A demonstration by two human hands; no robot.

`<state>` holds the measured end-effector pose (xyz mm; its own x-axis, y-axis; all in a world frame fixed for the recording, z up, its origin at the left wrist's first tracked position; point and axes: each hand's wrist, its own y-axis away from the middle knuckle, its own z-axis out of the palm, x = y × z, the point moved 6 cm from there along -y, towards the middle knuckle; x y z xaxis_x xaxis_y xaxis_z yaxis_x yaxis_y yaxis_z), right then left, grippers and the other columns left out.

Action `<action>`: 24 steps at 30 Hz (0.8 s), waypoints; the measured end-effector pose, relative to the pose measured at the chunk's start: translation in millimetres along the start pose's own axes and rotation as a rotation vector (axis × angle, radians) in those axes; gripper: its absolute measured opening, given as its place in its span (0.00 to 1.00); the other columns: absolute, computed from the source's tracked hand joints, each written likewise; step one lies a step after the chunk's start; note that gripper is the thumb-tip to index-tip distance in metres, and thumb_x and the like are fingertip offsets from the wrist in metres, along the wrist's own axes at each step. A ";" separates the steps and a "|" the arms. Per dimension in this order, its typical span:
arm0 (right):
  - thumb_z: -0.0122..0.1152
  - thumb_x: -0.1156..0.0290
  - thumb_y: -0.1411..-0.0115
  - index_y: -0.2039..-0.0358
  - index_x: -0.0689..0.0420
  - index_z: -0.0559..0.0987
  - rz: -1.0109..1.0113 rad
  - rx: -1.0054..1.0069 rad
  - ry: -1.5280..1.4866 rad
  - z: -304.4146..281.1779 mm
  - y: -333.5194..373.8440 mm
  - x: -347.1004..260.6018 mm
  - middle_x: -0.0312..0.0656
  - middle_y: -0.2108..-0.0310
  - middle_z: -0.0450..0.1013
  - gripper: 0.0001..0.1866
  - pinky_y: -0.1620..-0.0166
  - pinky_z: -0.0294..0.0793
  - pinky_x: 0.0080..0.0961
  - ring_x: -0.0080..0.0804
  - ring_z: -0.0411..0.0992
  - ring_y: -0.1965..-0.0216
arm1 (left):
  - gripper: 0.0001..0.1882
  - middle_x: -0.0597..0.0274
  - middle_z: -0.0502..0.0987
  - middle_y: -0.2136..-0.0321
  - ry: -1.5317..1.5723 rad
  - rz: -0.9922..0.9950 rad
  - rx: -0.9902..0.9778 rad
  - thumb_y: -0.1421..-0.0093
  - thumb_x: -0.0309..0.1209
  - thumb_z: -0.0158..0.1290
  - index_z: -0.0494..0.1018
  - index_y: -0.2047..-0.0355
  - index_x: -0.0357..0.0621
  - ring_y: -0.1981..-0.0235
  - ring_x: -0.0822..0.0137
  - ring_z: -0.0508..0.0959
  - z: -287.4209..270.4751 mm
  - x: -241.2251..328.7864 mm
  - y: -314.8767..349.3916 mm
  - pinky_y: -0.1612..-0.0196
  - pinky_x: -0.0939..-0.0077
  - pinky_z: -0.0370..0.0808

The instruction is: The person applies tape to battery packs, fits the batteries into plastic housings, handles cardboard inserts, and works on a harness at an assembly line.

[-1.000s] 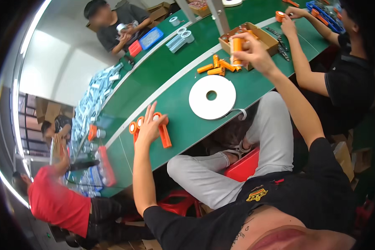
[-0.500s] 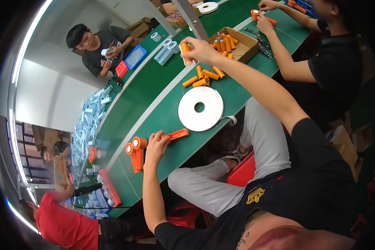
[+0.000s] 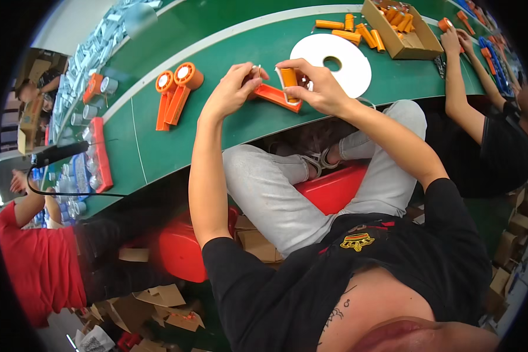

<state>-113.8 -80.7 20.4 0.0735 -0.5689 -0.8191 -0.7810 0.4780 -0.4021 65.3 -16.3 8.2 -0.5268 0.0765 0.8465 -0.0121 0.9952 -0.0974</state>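
Note:
My left hand (image 3: 233,89) is closed at the left end of a hollow orange plastic handle shell (image 3: 276,97). Its fingertips partly hide that end. In my right hand (image 3: 320,88), thumb and fingers grip an orange cylindrical battery (image 3: 289,79), upright just above the shell's right end. A white strip runs along the battery's side. Behind my right hand lies a big white roll of tape (image 3: 352,64), flat on the green table. Two orange fan-like pieces with round heads and handles (image 3: 178,97) rest left of my left hand.
Loose orange batteries (image 3: 347,36) lie at the back beside a cardboard box (image 3: 419,46) of more. A pile of light-blue parts (image 3: 88,64) sits far left, near a red tray (image 3: 101,155). Co-workers sit on both sides. The table's front edge runs above my knees.
My right hand has brought the battery from near the loose batteries to the shell. My left hand stays at the shell, now lifted and tilted. The head view has turned, shifting the scene.

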 end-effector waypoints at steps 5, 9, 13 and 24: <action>0.66 0.79 0.45 0.46 0.57 0.73 -0.034 -0.084 0.211 8.9 -3.2 2.6 0.42 0.65 0.76 0.25 0.67 0.76 0.24 0.27 0.73 0.72 | 0.05 0.56 0.75 0.64 -0.046 0.007 0.028 0.35 0.28 0.48 0.70 0.65 0.39 0.59 0.60 0.71 -2.4 -0.7 0.6 0.58 0.66 0.72; 0.68 0.75 0.49 0.49 0.59 0.74 -0.361 0.001 0.328 15.9 4.4 -10.8 0.43 0.69 0.74 0.24 0.68 0.74 0.33 0.44 0.74 0.73 | 0.05 0.57 0.75 0.63 -0.077 -0.012 -0.010 0.36 0.28 0.48 0.70 0.65 0.39 0.57 0.57 0.72 -3.4 2.4 -0.5 0.54 0.65 0.71; 0.68 0.75 0.49 0.51 0.58 0.75 -0.381 -0.091 0.407 17.7 9.2 -12.3 0.43 0.70 0.74 0.23 0.69 0.74 0.34 0.43 0.74 0.73 | 0.05 0.61 0.75 0.60 -0.163 0.054 -0.048 0.34 0.26 0.47 0.65 0.67 0.39 0.56 0.60 0.68 -0.4 6.2 0.0 0.51 0.70 0.68; 0.50 0.61 0.36 0.57 0.45 0.73 -0.073 -0.488 0.521 56.0 -20.0 38.4 0.43 0.70 0.77 0.08 0.68 0.76 0.47 0.50 0.77 0.68 | 0.07 0.52 0.75 0.57 -0.208 0.031 -0.093 0.38 0.23 0.47 0.72 0.60 0.41 0.51 0.50 0.70 1.4 11.2 -3.1 0.49 0.59 0.67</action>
<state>-60.6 -74.6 -25.9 -0.0744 -0.8920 -0.4459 -0.9826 0.1420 -0.1200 58.2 -18.5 17.2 -0.6899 0.1024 0.7166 0.0798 0.9947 -0.0653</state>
